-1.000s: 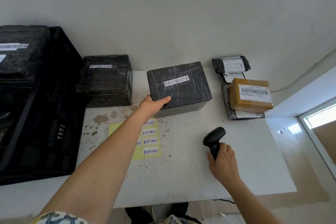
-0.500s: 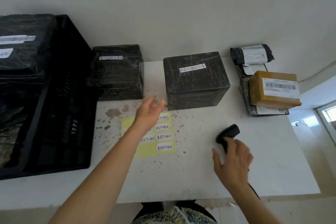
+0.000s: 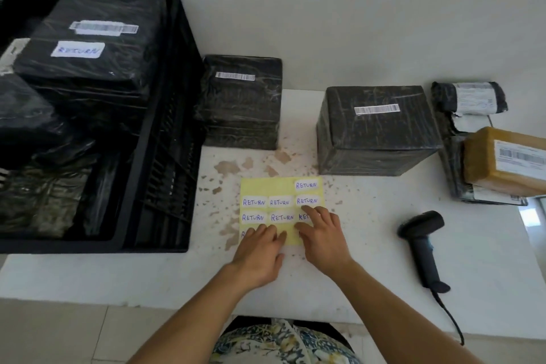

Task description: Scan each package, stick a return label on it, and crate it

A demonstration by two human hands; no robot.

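Observation:
A yellow sheet of white RETURN labels (image 3: 277, 195) lies on the white table (image 3: 369, 260). My left hand (image 3: 260, 251) rests flat on the sheet's near left corner. My right hand (image 3: 322, 236) has its fingertips on a label at the sheet's right side. Behind the sheet stands a black wrapped box (image 3: 375, 130) with a barcode strip on top. The black scanner (image 3: 422, 248) lies on the table to the right, apart from both hands. A black crate (image 3: 159, 139) at the left holds black packages, the top one (image 3: 91, 44) bearing a RETURN label.
Another black wrapped package (image 3: 240, 100) stands beside the crate against the wall. At the far right are a rolled black mailer (image 3: 469, 97) and a brown box (image 3: 502, 159) stacked on flat parcels. The scanner's cable (image 3: 449, 319) runs off the table's near edge.
My right hand has let go of the scanner, which now lies on the table, and moved left to the label sheet. My left hand has come back from the black box onto the sheet.

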